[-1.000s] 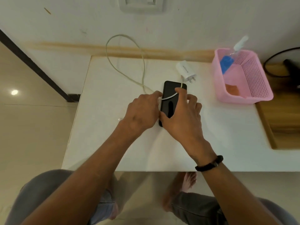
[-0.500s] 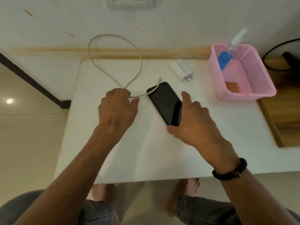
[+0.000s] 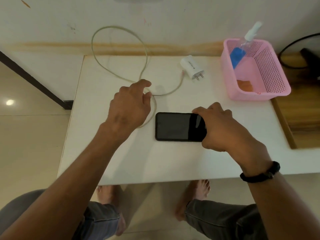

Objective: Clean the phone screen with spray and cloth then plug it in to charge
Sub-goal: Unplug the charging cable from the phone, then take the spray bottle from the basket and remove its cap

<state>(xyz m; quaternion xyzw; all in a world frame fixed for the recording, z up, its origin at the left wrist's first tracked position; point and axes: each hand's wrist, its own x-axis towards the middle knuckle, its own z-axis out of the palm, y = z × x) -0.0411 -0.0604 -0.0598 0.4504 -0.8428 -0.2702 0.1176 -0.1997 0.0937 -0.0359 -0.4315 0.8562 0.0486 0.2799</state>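
From the one view, looking down from the person's head, a slim black phone with a dark glass screen (image 3: 180,126) lies flat on the white surface (image 3: 155,161), its long axis running left to right across the person's front. The right hand (image 3: 223,129) holds the phone's right end, fingers (image 3: 214,108) curled over the far edge and the thumb low at the near edge, so the phone is pinched across its width. The left hand (image 3: 129,108) hovers just left of the phone and a little beyond it, fingers loosely spread and bent; whether they actually pinch the pale grey charging cable (image 3: 119,49) that passes under them, I cannot tell. That cable loops up against the wall and back, and one end lies free near the white wall charger block (image 3: 191,66), unplugged with its pins showing. A clear spray bottle with a blue label (image 3: 242,49) and an orange cloth (image 3: 245,85) sit in the pink perforated plastic basket (image 3: 277,87) at the far right, apart from both hands. The right hand is much nearer the basket, so I'd judge the reach for the spray falls to it.
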